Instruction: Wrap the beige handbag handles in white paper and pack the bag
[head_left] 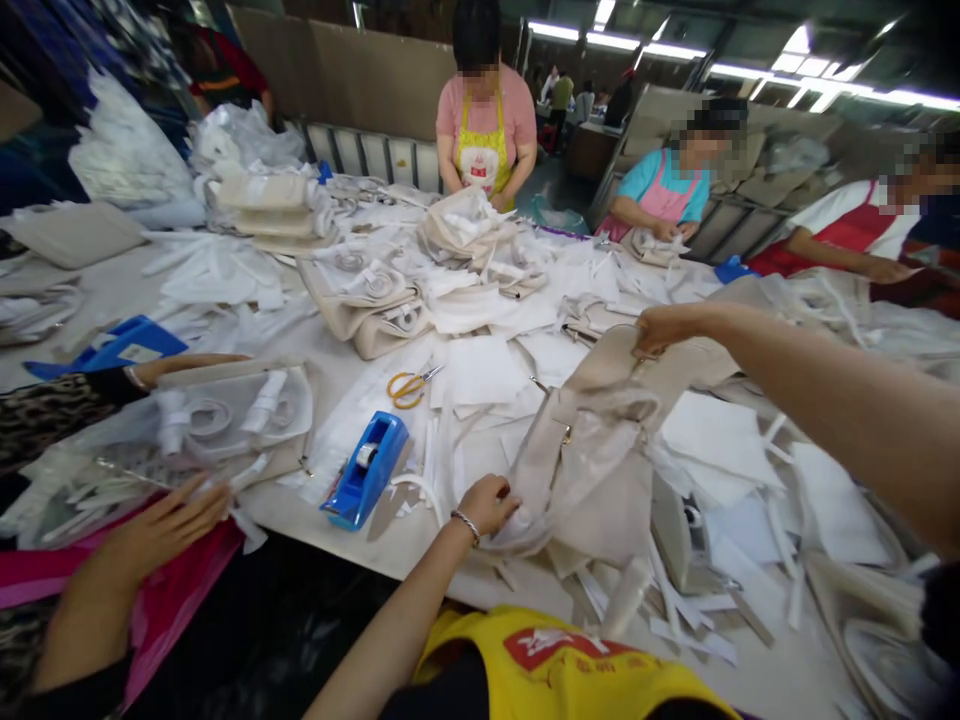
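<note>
A beige handbag (pixel 600 455), partly covered in thin clear plastic, lies on the table in front of me. My left hand (pixel 487 503), with a bracelet at the wrist, is closed on the bag's near lower corner and the plastic there. My right hand (pixel 664 328) reaches further out and is closed on the bag's far upper edge, lifting it slightly. White paper sheets (pixel 712 450) and strips lie all around the bag.
A blue tape dispenser (pixel 367 468) and orange-handled scissors (pixel 409 385) lie left of my left hand. A co-worker's hand (pixel 165 528) rests at the lower left beside a wrapped bag (pixel 232 410). Three people work across the table among more beige bags (pixel 367 310).
</note>
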